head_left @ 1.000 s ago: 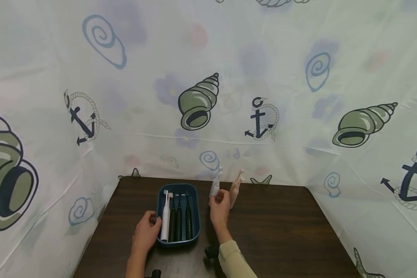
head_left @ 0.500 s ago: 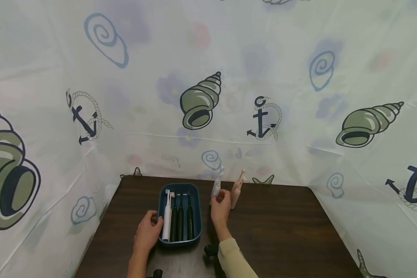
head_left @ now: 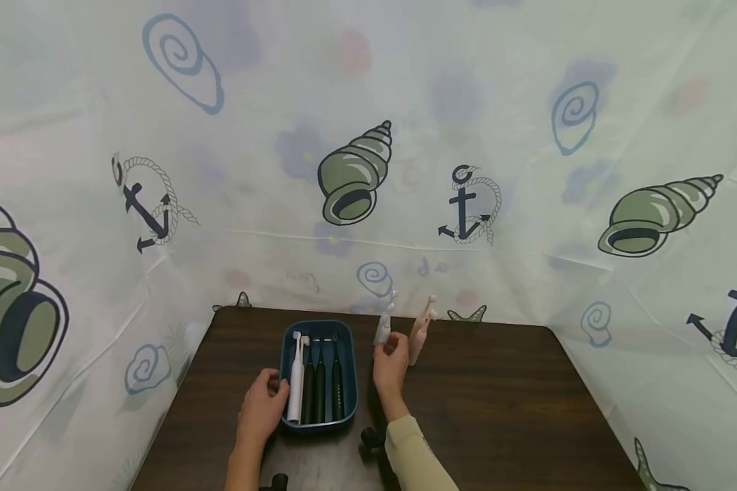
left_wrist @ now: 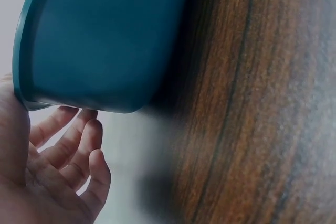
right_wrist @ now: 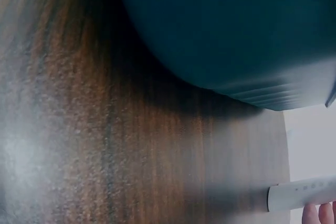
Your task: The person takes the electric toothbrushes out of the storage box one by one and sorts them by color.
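Observation:
A blue tray (head_left: 352, 382) stands on the table, with toothbrushes lying lengthwise in it. One is a white electric toothbrush (head_left: 295, 392), and others have dark handles (head_left: 320, 392). My left hand (head_left: 263, 402) holds the tray's left rim; in the left wrist view the fingers (left_wrist: 89, 140) curl by its wall and the thumb tip is hidden. To the right of the tray, my right hand (head_left: 391, 368) grips another white electric toothbrush (head_left: 383, 329), held upright, head up. Its lower end (right_wrist: 283, 196) shows in the right wrist view. Just beyond that hand stands an upright pink electric toothbrush (head_left: 419, 334).
The dark wooden table (head_left: 503, 402) extends to the right of the hands. A patterned cloth (head_left: 270, 266) hangs behind and along both sides. A small black round object (head_left: 371, 438) is beside the right wrist, and another dark one (head_left: 279, 482) by the left forearm.

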Tool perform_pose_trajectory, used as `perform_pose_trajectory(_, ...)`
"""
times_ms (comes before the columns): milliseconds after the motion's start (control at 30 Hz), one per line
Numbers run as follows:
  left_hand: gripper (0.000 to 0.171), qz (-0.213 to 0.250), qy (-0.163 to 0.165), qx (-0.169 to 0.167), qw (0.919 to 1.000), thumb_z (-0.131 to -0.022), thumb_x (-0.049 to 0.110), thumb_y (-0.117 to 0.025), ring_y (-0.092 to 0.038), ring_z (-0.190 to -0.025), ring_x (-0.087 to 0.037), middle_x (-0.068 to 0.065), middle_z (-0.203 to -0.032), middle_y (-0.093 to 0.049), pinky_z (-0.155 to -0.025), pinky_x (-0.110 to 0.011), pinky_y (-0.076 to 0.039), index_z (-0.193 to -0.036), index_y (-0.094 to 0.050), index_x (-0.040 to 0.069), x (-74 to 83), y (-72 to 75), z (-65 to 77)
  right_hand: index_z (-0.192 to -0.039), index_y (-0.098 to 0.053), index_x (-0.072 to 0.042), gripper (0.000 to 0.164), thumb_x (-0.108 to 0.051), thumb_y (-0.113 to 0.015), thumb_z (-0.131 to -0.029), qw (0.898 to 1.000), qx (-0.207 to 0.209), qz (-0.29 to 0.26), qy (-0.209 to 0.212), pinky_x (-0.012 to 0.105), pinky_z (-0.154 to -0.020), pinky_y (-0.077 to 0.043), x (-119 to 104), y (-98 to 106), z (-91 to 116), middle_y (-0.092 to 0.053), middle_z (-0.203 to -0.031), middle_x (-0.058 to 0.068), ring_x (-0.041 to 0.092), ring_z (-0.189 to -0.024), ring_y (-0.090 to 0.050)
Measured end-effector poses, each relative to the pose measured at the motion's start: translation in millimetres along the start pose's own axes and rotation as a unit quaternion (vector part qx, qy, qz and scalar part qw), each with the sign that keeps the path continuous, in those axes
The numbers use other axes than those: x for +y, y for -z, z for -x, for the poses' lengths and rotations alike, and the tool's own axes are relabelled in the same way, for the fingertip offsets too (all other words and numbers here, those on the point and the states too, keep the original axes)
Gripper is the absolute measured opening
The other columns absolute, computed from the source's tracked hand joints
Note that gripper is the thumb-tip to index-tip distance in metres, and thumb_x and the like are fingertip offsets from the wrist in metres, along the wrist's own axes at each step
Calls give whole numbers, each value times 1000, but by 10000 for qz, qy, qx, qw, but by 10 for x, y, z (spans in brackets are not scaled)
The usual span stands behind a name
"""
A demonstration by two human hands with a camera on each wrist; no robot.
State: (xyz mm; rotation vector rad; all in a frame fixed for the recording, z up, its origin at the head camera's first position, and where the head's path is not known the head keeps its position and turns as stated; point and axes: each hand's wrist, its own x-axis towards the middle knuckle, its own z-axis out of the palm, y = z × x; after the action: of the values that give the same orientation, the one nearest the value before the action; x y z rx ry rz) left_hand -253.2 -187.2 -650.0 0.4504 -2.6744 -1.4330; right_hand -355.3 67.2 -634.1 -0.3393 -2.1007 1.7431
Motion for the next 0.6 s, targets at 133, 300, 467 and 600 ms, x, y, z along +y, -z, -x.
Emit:
perform_pose_trajectory(133, 41, -67, 26, -55, 10000, -107, 36, -57, -66, -103, -24, -13, -127, -71, -74, -37, -45, -140, -60, 12, 21, 16, 6, -120, -61, -4, 28, 3, -70, -94, 10000, 0, 69, 15, 43, -86, -60, 20, -3, -29, -67, -118, 18, 32, -109, -67)
perform_pose_trajectory(300, 42, -74, 13, -65, 10000, -107, 36, -56, -66, -102, -24, -14, -128, -71, -73, -37, -46, -141, -60, 11, 33, 20, -3, -122, -60, -5, 29, 0, -71, -95, 9997, -53, 228, 31, 43, -87, -60, 32, 2, -64, -66, -120, 17, 30, -109, -66)
perform_pose_trajectory(467, 40, -87, 7, -51, 9999, -107, 35, -57, -66, -102, -25, -14, -129, -71, -74, -37, -46, -140, -60, 12, 31, 16, 6, -122, -61, -5, 31, 0, -72, -94, 9994, -61, 344, 54, 48, -94, -57, 24, 3, -65, -66, -120, 16, 29, -110, -65)
perform_pose_trajectory(600, 40, -58, 9, -68, 10000, -107, 36, -56, -67, -103, -25, -14, -129, -71, -75, -38, -47, -139, -60, 11, 30, 16, 15, -122, -61, -5, 31, 0, -73, -93, 9993, -38, 357, 45, 51, -98, -56, 17, -4, -60, -66, -120, 17, 31, -110, -65)
